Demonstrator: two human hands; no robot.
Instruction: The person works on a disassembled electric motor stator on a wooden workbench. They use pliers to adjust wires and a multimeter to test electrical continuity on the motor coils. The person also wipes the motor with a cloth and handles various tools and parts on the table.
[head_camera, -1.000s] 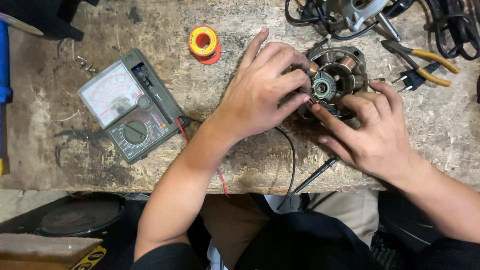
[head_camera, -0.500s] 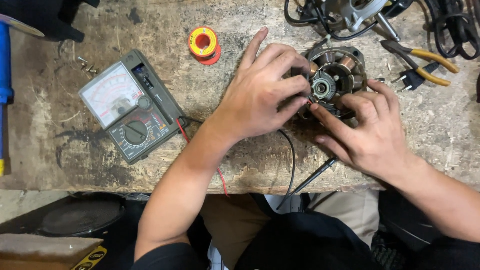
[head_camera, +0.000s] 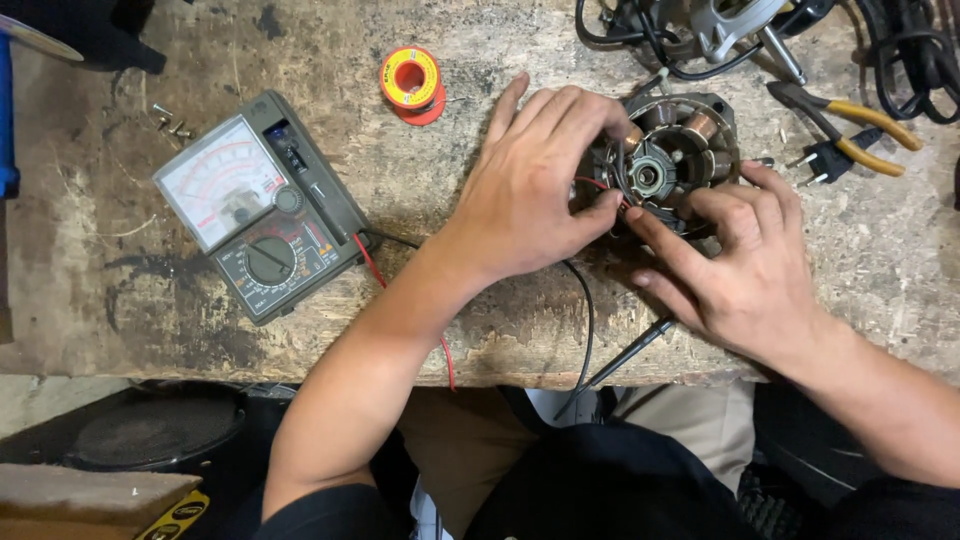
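Note:
A small electric motor stator (head_camera: 668, 160) with copper windings lies on the worn wooden workbench (head_camera: 420, 200). My left hand (head_camera: 530, 185) rests over its left side, thumb and forefinger pinching a red probe tip or wire at the stator's lower left edge. From the lower right, my right hand (head_camera: 745, 265) touches the stator's front edge with its fingertips. An analog multimeter (head_camera: 258, 205) sits to the left, its red lead (head_camera: 372, 270) and black lead (head_camera: 585, 310) running toward my hands. A black probe (head_camera: 630, 350) lies under my right hand.
A yellow and red solder spool (head_camera: 411, 82) lies behind my left hand. Yellow-handled pliers (head_camera: 850, 120), a black plug (head_camera: 830, 158), black cables and a metal part (head_camera: 720, 25) crowd the back right. Small screws (head_camera: 170, 122) lie at the back left. A speaker (head_camera: 150, 430) sits below the bench.
My right hand's fingers have shifted slightly along the stator's front edge. My left hand stays on the stator.

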